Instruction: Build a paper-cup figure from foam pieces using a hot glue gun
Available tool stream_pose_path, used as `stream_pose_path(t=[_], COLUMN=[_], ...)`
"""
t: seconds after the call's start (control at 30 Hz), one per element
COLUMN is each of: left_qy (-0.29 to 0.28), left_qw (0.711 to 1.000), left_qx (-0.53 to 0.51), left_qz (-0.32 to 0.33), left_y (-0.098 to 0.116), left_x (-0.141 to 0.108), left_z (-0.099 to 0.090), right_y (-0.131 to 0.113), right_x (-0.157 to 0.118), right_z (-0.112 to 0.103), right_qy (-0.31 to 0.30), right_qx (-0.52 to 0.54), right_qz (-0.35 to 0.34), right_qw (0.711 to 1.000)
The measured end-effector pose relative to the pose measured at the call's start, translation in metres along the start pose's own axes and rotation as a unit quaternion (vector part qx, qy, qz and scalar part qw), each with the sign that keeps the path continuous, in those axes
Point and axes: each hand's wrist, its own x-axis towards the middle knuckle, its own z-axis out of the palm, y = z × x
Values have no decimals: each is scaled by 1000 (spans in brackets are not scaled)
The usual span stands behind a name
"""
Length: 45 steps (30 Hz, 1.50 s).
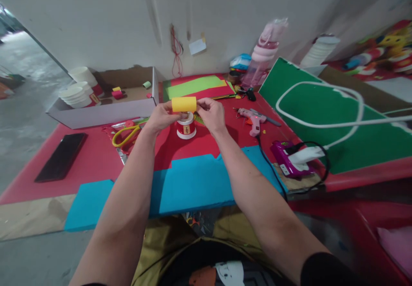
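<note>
Between my two hands is a curled piece of yellow paper (184,104), held level above an upside-down paper cup (186,128) with a red band and a small gold label. My left hand (162,116) pinches the paper's left end, its thumb reaching over the cup's top. At the right end, my right hand (210,113) grips the paper between thumb and fingers. The cup stands on the red tabletop (167,151). Whether the paper touches the cup I cannot tell.
Yellow-handled scissors (126,136) and a black phone (61,157) lie left. To the right are a pink glue gun (255,121) with its cord, a purple power strip (291,159) and a green board (322,127). A cardboard box (106,115) with stacked cups stands back left.
</note>
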Motion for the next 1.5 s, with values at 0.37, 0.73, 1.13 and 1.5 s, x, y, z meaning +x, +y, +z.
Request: stream_pose_path(t=[0.37,0.73,1.13,1.5], left_qy=[-58,63,85,123], left_qw=[995,996,993,989], left_qx=[-62,-35,-71,-67], left_qz=[48,55,43,38], left_y=[5,0,13,3], left_x=[-2,2,-4,1], left_z=[-25,-24,-8,-5], right_y=[4,-5,-14,-16], right_x=[3,1,-3,-5], right_z=[1,-7,-23,-28], right_qy=[1,35,57,-55], right_qx=[62,63,2,83], right_qz=[14,15,53,26], right_qw=[998,997,997,995])
